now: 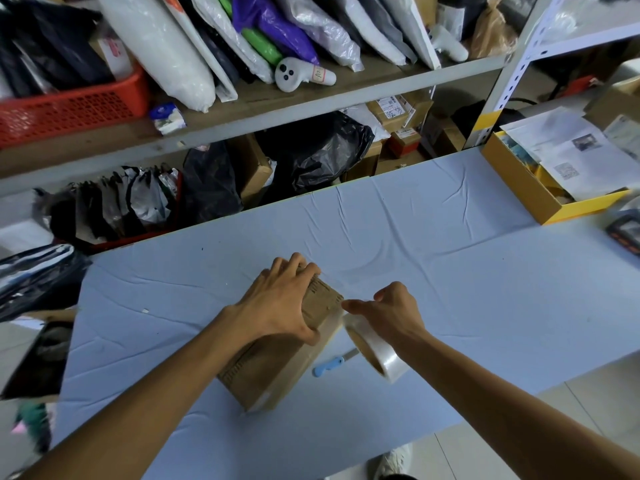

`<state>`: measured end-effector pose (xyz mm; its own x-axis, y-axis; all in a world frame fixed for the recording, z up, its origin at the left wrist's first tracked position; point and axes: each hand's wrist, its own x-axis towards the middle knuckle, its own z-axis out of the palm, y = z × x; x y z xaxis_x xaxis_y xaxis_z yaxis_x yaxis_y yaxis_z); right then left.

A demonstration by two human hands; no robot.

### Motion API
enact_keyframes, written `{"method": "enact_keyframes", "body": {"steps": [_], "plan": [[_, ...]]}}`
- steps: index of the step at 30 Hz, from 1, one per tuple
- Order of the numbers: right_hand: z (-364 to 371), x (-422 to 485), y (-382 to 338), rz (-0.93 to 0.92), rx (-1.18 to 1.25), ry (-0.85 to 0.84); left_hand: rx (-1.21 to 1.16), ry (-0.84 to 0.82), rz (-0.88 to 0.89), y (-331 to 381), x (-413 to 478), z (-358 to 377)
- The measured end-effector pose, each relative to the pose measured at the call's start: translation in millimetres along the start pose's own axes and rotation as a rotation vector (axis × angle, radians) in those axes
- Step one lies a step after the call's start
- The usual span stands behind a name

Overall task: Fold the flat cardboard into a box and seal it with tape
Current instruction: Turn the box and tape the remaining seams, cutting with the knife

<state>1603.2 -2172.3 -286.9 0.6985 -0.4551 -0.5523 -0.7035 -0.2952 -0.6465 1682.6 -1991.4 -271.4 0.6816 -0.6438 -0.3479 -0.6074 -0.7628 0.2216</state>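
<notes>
Brown corrugated cardboard, already folded into a small oblong box (273,362), lies on the pale blue cloth-covered table (450,258), directly under the fingers of the left hand (277,306). That hand is spread wide and pressed flat on the box's top, its fingertips curled over the far edge and its thumb hooked down the right side where a shiny strip of clear tape runs along the box. The right hand (391,313), just beside the box's far right corner, has its fingers pinched together on the roll of clear packing tape (375,351), which hangs below the palm and meets the box's right face. A small blue-handled cutter (330,364) lies on the cloth near the roll, below the right fingers and between box and roll. Well apart, at the table's far right corner, an open yellow-sided cardboard tray (526,192) holds printed paper sheets. On the shelf beyond the left fingers, a red perforated plastic basket (69,110) holds dark bags.
</notes>
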Motion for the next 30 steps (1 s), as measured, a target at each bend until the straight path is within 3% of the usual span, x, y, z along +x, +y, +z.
{"method": "enact_keyframes", "body": {"steps": [6, 11, 30], "plan": [[-0.2, 2.0, -7.4, -0.039, 0.011, 0.0, 0.006, 0.1, 0.169, -22.5, 13.3, -13.4], [4.4, 3.2, -9.4, -0.056, -0.002, -0.002, 0.078, 0.05, 0.262, -28.8, 37.7, -26.7], [27.2, 12.1, 7.6, 0.057, 0.025, -0.021, -0.114, -0.043, 0.165, -29.2, 45.5, -27.3]]}}
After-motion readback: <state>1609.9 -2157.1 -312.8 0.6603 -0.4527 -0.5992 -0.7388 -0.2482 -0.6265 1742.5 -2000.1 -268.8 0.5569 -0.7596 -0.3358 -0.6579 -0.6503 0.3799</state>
